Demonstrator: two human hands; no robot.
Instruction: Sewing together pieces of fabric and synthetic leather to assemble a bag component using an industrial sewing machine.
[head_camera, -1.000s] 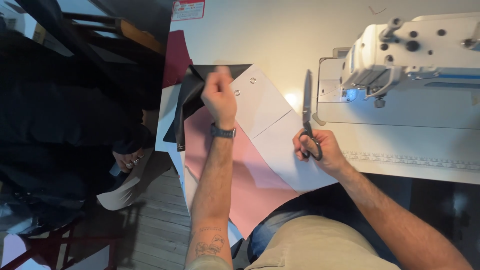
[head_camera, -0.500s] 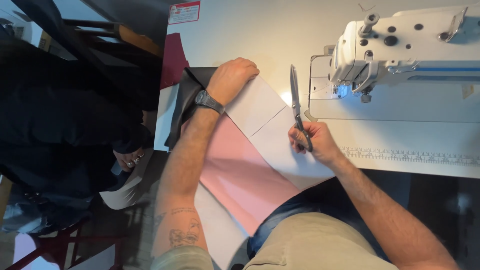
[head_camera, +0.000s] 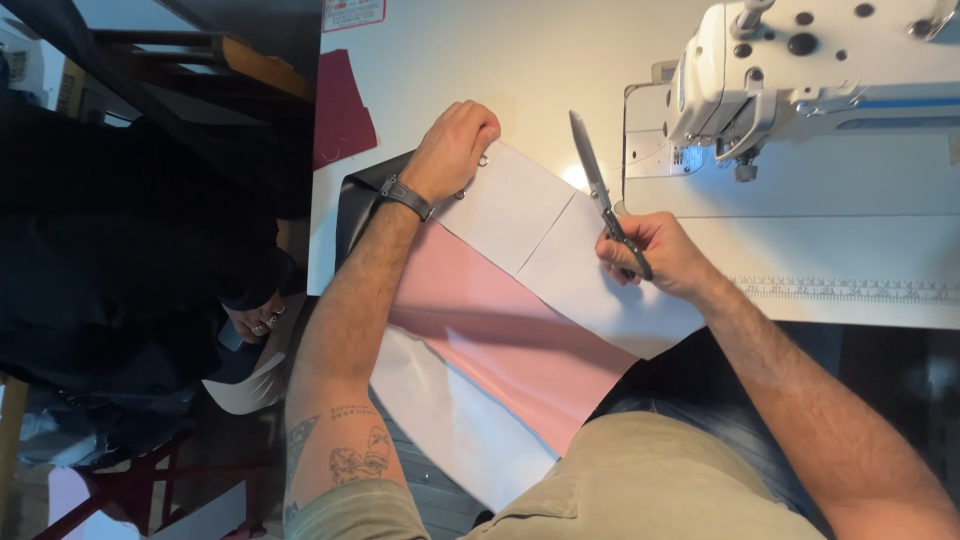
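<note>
Left hand (head_camera: 455, 148) flat, pinning white sheet (head_camera: 545, 235); right hand (head_camera: 655, 255) grips closed scissors (head_camera: 600, 195) — sheet uncut.

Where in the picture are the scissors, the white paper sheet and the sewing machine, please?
scissors (head_camera: 590, 165), head view, on the closed blades above the right hand.
white paper sheet (head_camera: 520, 205), head view, on its bare upper panel.
sewing machine (head_camera: 830, 70), head view, on the white body of its head.

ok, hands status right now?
Left hand: closed, knuckles up, pressing on the white sheet; a grip cannot be told.
Right hand: closed on the scissors.
</note>
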